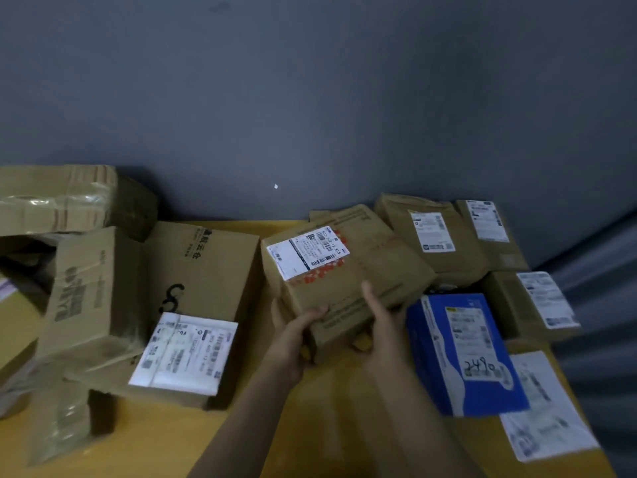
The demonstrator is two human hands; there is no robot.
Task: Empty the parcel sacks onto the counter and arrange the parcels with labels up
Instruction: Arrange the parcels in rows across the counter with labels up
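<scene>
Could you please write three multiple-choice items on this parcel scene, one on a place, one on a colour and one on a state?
1. Where does the blue parcel lie relative to the box held in both hands?
A. To its right
B. To its left
C. On top of it

2. What colour is the counter?
A. White
B. Yellow
C. Green

3. How is the held box's label turned?
A. Face down
B. Hidden against the wall
C. Face up

Answers: 1 A, the blue parcel sits right of the held box, beside the right hand. 2 B, the bare surface between the parcels is yellow. 3 C, the white label shows on the box's top face while the left hand and right hand grip its near end.
</scene>
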